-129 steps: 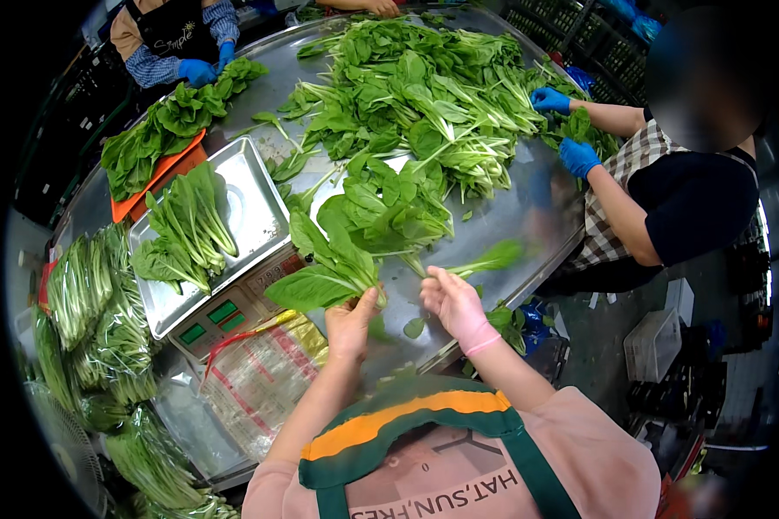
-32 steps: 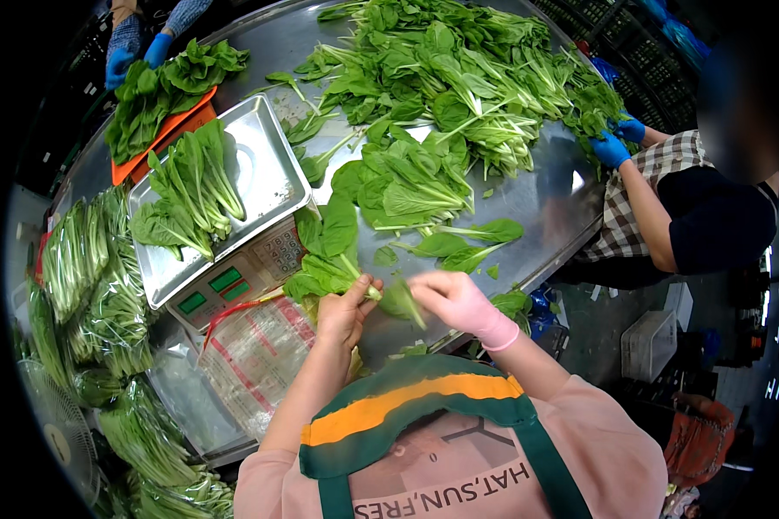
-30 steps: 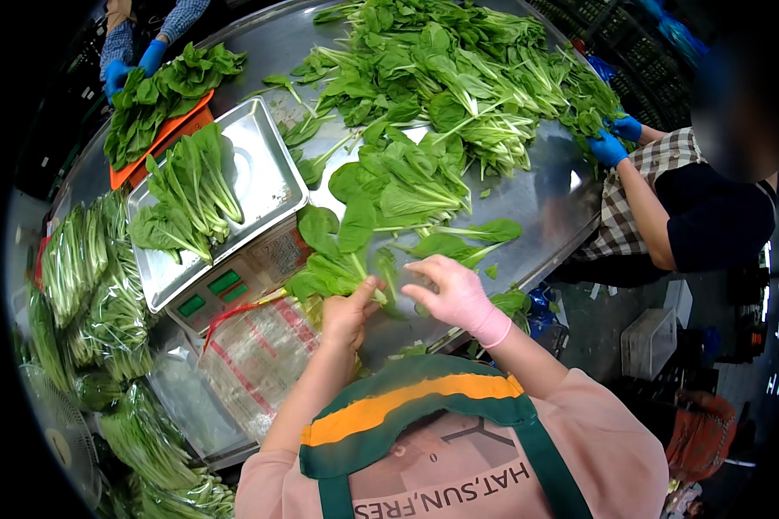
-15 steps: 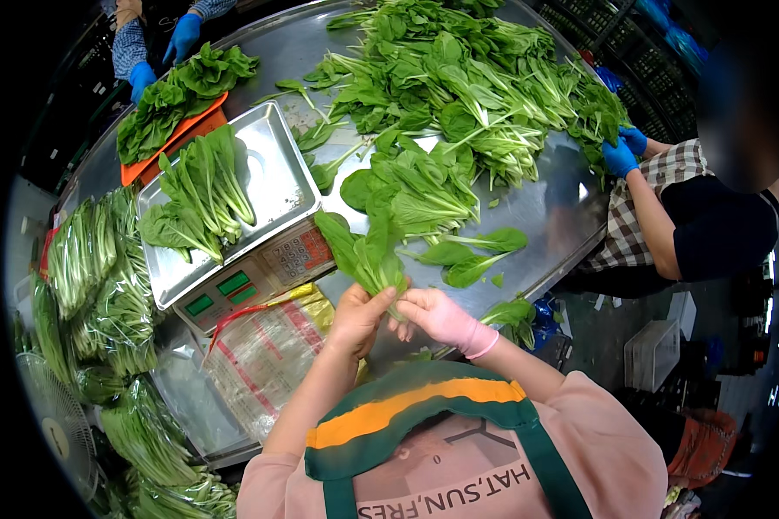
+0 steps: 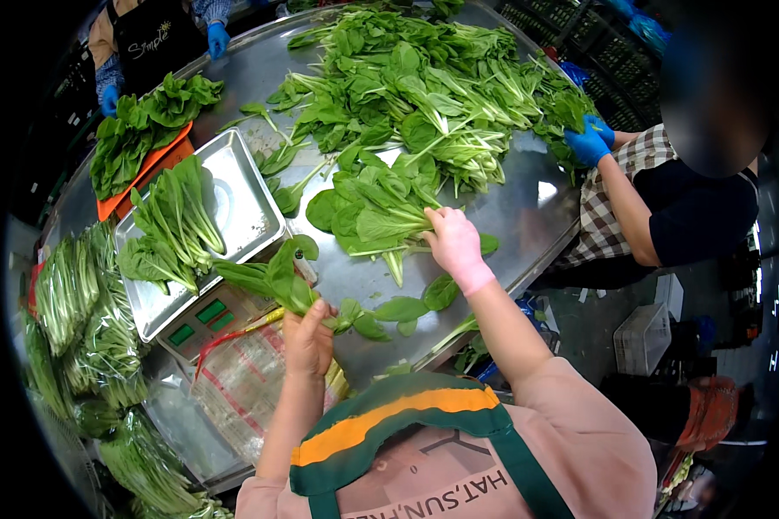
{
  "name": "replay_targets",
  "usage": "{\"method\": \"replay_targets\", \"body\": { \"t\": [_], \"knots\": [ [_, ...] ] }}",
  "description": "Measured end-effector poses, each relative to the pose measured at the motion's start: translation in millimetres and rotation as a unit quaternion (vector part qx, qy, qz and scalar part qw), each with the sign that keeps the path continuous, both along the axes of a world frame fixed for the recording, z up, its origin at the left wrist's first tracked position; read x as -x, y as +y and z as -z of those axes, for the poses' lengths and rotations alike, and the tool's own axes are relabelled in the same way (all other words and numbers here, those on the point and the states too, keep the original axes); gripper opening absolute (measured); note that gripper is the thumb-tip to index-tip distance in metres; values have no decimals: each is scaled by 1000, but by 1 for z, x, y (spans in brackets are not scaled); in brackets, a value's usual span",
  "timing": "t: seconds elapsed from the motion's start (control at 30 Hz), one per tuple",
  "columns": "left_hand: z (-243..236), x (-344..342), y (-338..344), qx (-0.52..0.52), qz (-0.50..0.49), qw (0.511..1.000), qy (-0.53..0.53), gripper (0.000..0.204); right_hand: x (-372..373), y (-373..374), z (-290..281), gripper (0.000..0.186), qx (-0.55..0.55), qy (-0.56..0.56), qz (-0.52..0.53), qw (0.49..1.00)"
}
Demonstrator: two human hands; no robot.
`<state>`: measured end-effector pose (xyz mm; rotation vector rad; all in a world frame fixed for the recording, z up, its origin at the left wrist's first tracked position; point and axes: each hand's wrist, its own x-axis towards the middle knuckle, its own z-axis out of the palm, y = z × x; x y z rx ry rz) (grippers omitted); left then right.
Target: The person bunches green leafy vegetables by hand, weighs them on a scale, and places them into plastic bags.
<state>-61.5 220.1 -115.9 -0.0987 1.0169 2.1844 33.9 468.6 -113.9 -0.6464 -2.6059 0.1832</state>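
Note:
My bare left hand (image 5: 310, 342) is closed round the stems of a small bunch of leafy greens (image 5: 279, 278), whose leaves point toward the scale. Farther right, my right hand (image 5: 454, 246), in a pink glove, has its fingers closed at the stem ends of greens in a small heap (image 5: 368, 212) on the metal table. Exactly which stems it grips is partly hidden by the fingers. Loose leaves (image 5: 400, 309) lie between my two hands. Left of the heap, a steel weighing tray (image 5: 244, 195) carries another bunch of greens (image 5: 175, 216).
A large pile of greens (image 5: 407, 82) covers the far table (image 5: 528, 203). Bagged greens (image 5: 69, 285) line the left side. Clear plastic bags (image 5: 242, 385) lie below the scale. An orange basket (image 5: 121, 201) holds greens. Blue-gloved co-workers' hands (image 5: 590, 143) work at the right and far left.
My hands have parted. The left moved left with its bunch; the right reached out to the small heap. Loose leaves now lie nearer my left hand. The far-left co-worker's hands have shifted.

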Motion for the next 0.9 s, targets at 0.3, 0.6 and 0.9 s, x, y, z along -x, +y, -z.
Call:
{"method": "replay_targets", "body": {
  "t": [0.3, 0.6, 0.9],
  "knots": [
    [12, -14, 0, -49, 38, 984, -166, 17, -14, 15, 37, 22, 690, 216, 95, 684],
    [-2, -12, 29, -9, 61, 996, -66, 14, -16, -40, 19, 28, 738, 188, -24, 648],
    [7, -8, 56, 117, 1, 986, 121, 19, 0, -93, 0, 25, 643, 72, -23, 762]
  ]
}}
